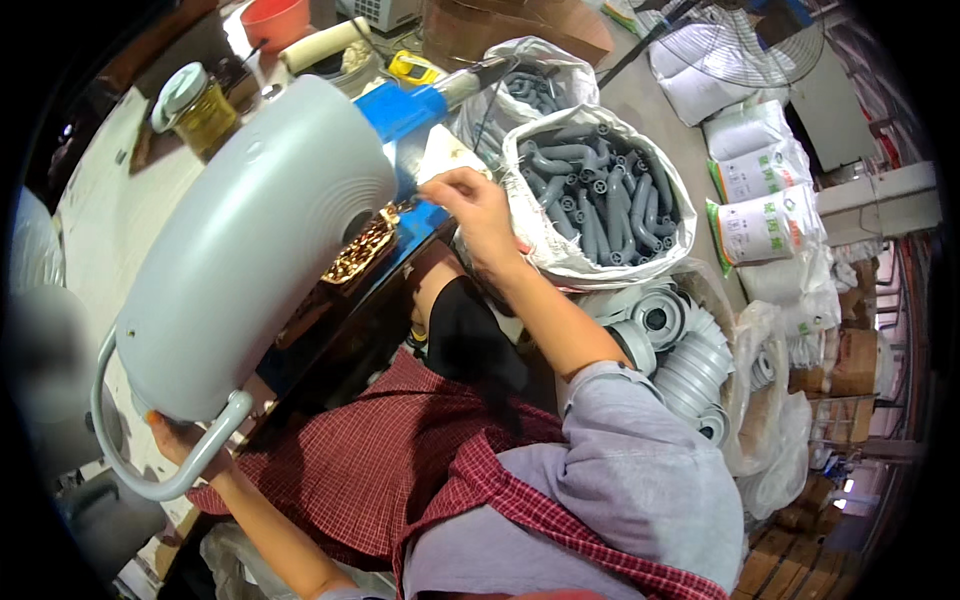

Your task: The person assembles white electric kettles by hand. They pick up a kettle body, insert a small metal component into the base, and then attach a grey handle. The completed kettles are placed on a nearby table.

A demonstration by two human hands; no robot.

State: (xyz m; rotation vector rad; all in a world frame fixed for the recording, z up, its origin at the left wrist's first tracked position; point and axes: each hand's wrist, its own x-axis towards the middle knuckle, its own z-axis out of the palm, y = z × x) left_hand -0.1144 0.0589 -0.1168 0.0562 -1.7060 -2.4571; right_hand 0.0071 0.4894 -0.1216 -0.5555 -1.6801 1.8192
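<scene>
A large grey plastic tank (240, 240) with rounded sides lies tilted across the left half. A curved grey tube handle (112, 440) loops from its lower end. My left hand (178, 442) grips the tank at that lower end, inside the loop; most of its fingers are hidden. Beyond the tank's ringed end, my right hand (472, 212) has thumb and forefinger pinched together beside a blue machine (405, 112). Whatever is in the pinch is too small to make out. Just below those fingertips sits a tray of small brass-coloured parts (362, 248), partly covered by the tank.
A white woven sack (690, 215) of curved grey tubes stands right of my right hand, with a smaller sack (575, 62) behind. Grey ringed plastic parts (690, 365) lie by my right elbow. A lidded jar (200, 115) and red bowl (275, 22) stand on the table.
</scene>
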